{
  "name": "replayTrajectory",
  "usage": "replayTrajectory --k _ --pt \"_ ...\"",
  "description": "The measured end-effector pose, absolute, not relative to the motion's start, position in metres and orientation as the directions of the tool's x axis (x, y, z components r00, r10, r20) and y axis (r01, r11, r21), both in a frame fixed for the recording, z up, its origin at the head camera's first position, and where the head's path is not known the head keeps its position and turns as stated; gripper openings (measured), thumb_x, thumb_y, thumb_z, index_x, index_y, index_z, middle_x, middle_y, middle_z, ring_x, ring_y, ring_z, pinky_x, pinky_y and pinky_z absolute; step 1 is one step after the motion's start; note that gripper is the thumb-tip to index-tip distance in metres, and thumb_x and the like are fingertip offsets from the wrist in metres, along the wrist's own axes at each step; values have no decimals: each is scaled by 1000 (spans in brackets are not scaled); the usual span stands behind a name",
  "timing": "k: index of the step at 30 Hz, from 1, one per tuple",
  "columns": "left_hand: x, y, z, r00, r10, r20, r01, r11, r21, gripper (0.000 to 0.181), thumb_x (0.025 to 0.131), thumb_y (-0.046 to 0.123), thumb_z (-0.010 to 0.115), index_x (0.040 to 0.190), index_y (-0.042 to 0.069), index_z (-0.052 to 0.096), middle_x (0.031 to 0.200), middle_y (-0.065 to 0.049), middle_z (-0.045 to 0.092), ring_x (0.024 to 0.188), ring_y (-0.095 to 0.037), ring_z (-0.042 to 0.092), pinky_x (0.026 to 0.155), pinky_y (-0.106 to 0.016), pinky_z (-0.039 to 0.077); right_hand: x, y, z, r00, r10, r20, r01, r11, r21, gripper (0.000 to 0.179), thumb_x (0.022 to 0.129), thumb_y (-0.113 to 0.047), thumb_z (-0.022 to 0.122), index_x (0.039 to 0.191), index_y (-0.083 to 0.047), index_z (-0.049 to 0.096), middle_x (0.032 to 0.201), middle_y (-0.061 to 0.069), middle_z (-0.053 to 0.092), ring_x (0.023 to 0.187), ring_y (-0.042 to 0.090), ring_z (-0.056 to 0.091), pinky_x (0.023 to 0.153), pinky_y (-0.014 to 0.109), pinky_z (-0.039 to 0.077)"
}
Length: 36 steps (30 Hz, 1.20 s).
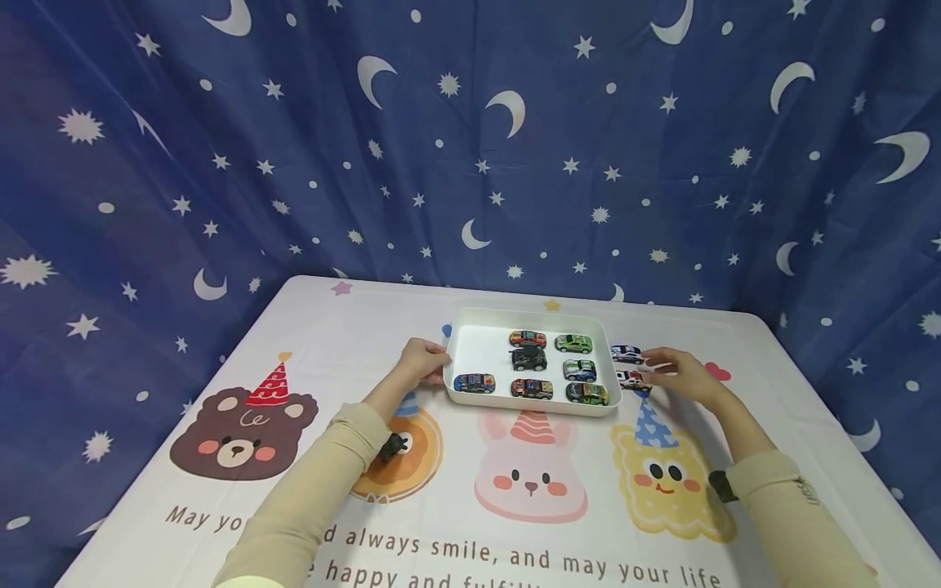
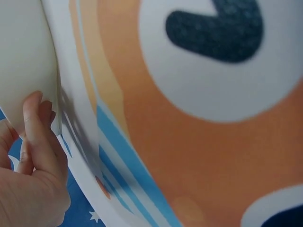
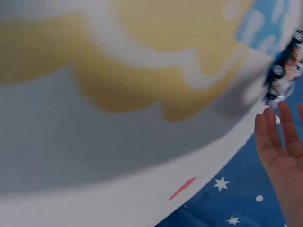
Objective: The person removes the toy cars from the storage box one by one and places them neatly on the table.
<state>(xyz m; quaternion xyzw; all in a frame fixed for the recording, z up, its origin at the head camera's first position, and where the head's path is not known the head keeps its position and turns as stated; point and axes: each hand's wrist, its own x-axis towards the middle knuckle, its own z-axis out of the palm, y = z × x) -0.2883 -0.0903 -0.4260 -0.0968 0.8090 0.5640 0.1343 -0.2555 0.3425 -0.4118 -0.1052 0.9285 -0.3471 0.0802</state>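
Observation:
My left hand (image 1: 424, 361) grips a white tray (image 1: 468, 398) at its left end. Close up in the left wrist view, the fingertips (image 2: 33, 101) lie against the tray's pale underside (image 2: 28, 56). Several toy cars sit inside, among them a black one (image 1: 529, 359), a green one (image 1: 573, 344) and a blue one (image 1: 474, 383). Just outside the tray's right wall stand a black-and-white toy car (image 1: 626, 354) and a red-and-white toy car (image 1: 633, 380). My right hand (image 1: 680, 375) is beside these two, its fingers extended toward them in the right wrist view.
A white tablecloth (image 1: 456, 498) with printed animal faces and lettering covers the table. Behind its far edge hangs a blue curtain (image 1: 441, 196) with moons and stars. The tray stands toward the back of the table.

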Motion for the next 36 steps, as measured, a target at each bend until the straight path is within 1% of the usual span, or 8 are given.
replayTrajectory --k 7,17,19,21,24,26,31,36 --pt "-287 -91 -425 -941 2 -338 -317 339 886 31 85 4 60 114 -6 61 94 -21 68 52 -8 58 48 -16 56 -255 328 -397 -980 -193 -48 -101 694 -713 50 94 -18 57 135 6 42 136 30 45 122 45 45 102 60 43" --pt "-288 -92 -424 -935 5 -355 -335 321 886 31 85 4 60 114 -6 61 95 -21 69 51 -8 59 49 -17 57 -259 306 -392 -974 -224 42 -186 677 -712 44 93 -13 58 131 6 47 131 29 51 119 45 49 99 57 47" --pt "-289 -92 -424 -936 9 -353 -331 328 885 31 85 4 60 114 -5 62 98 -22 69 52 -8 60 50 -17 58 -260 299 -393 -970 -232 72 -214 673 -708 42 93 -14 58 128 6 50 128 28 54 115 43 53 97 45 53" --pt "-290 -91 -424 -936 16 -350 -325 332 885 30 85 4 60 114 -5 62 99 -23 68 52 -7 60 50 -18 58 -261 291 -393 -963 -246 105 -246 661 -709 40 93 -14 59 126 7 52 125 27 56 112 40 55 92 26 56" --pt "-290 -90 -424 -936 17 -351 -325 341 882 31 85 6 60 114 -5 62 101 -22 68 53 -7 59 50 -17 57 -262 278 -394 -951 -272 149 -292 624 -724 37 92 -12 59 123 8 54 121 27 59 107 34 57 81 7 50" --pt "-290 -88 -425 -935 12 -356 -330 346 878 31 86 6 61 115 -4 62 103 -21 67 55 -7 58 49 -16 57 -263 269 -395 -946 -285 157 -305 609 -733 35 92 -11 59 122 8 55 120 27 59 107 34 58 83 13 53" --pt "-290 -89 -424 -933 11 -359 -332 355 874 31 86 7 61 115 -4 62 104 -20 65 55 -6 57 49 -15 56 -265 244 -393 -927 -340 158 -343 597 -725 31 90 -6 60 118 8 57 118 27 59 107 38 58 90 44 56" --pt "-290 -91 -423 -932 2 -363 -337 366 867 31 86 7 61 115 -3 62 101 -18 65 51 -6 55 46 -14 54 -264 220 -388 -893 -415 172 -409 592 -694 31 88 -3 62 117 7 58 116 27 60 105 41 58 90 48 55"
